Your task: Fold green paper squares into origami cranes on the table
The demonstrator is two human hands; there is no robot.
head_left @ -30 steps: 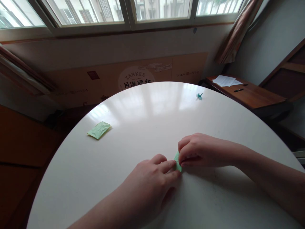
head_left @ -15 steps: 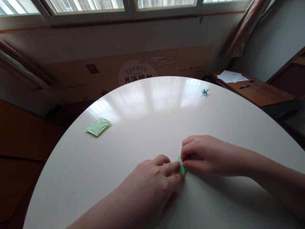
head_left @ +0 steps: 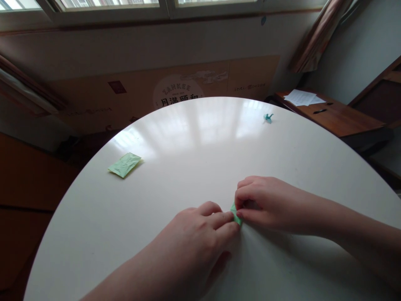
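A small folded piece of green paper lies on the round white table between my two hands. My right hand is curled over it, fingertips pinching its right side. My left hand lies flat-ish on the table, its fingertips pressing the paper's left edge. Most of the paper is hidden under my fingers.
A creased light green sheet lies at the table's left. A tiny teal folded crane stands near the far right rim. Beyond the table, a wooden side desk holds white papers and a pen. A printed cardboard panel leans under the window.
My hands have stayed on the small green paper with only slight finger shifts. The camera has tilted down a little, so the window shows less.
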